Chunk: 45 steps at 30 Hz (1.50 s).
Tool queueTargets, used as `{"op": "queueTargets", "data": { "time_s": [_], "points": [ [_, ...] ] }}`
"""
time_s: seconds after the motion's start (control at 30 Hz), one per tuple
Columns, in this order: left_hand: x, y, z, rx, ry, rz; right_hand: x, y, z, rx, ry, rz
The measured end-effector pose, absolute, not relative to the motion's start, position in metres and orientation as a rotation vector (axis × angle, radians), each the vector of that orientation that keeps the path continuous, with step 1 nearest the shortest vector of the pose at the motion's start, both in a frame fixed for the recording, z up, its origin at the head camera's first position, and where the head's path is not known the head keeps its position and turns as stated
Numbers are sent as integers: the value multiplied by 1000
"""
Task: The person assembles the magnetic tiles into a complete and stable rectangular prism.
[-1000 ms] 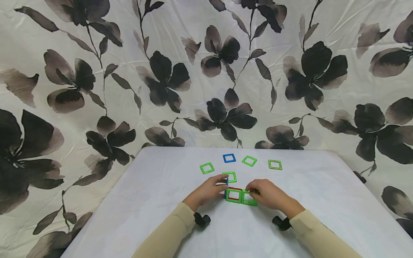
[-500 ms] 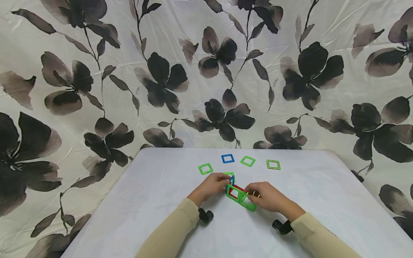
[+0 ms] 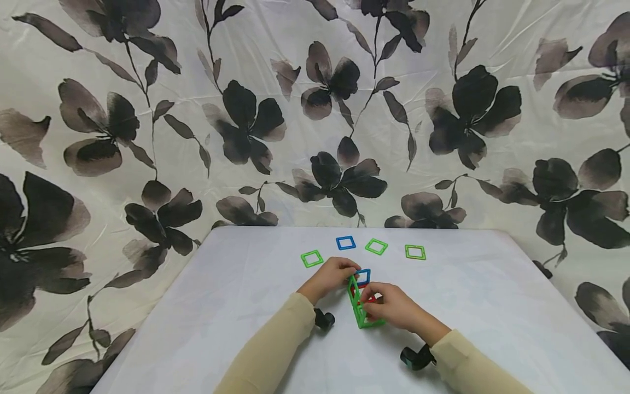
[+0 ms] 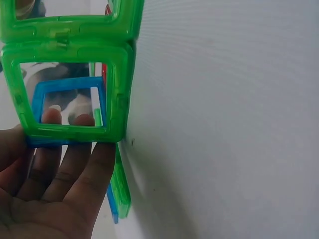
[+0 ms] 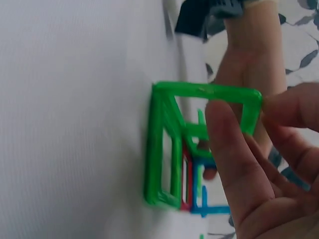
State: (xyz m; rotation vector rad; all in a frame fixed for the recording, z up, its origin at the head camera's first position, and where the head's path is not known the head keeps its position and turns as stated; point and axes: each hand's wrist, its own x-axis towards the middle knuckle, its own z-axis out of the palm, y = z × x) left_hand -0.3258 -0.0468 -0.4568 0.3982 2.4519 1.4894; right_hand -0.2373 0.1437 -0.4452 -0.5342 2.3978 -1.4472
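Green square magnetic tiles (image 4: pixel 65 132) stand upright, joined edge to edge, in a small structure on the table. A blue tile (image 5: pixel 214 210) and a red tile (image 5: pixel 185 184) are part of it. At its far end my left hand (image 3: pixel 336 273) grips the green tile beside the blue one, fingers reaching behind its edge in the left wrist view. My right hand (image 3: pixel 394 307) pinches the near green tile (image 5: pixel 209 91) between thumb and finger. The hands hide part of the structure in the head view.
Beyond the hands, a loose blue tile (image 3: pixel 346 248) and green tiles (image 3: pixel 315 265) lie flat on the white-covered table (image 3: pixel 226 312). A black wrist camera (image 3: pixel 324 319) sits at the left cuff, another (image 3: pixel 415 357) at the right. Behind the table hangs a floral cloth (image 3: pixel 344 186).
The structure has turned, its green side now running away from the head camera instead of facing it. My left hand has moved right and farther off; the right hand has shifted slightly nearer.
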Motion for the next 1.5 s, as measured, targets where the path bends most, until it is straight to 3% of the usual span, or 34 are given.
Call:
{"op": "queueTargets", "data": {
  "time_s": [0.47,1.5],
  "points": [
    [-328,-37,-460,298,2464,1521,-236,125,-454,-332,2400,-1636],
    [-304,-45,-466,318,2471,1421,-245,129,-468,-381,2304,-1666]
  ]
}}
